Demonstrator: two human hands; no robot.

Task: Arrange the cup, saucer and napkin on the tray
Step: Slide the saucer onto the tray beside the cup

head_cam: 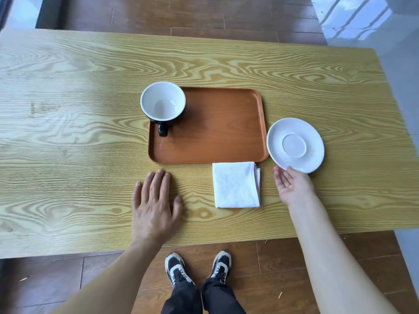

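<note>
Right hand takes the saucer's near rim while the cup already sits on the tray.

The tray (217, 123) lies mid-desk, and the cup (162, 102) stands upright in its far-left corner, handle toward the desk's near edge, which leaves most of the tray floor bare for the other pieces. The saucer (295, 145) is off the tray, just beside its right rim, and looks tilted; the right hand (292, 184), palm up, has its fingers under the near rim and the thumb on top, a pinch that seems meant to lift it across. The folded napkin (236, 184) lies on the desk against the tray's near rim, untouched. The left hand (154, 205) rests flat and open on the desk toward the near edge, holding nothing, likely just steadying the person.
</note>
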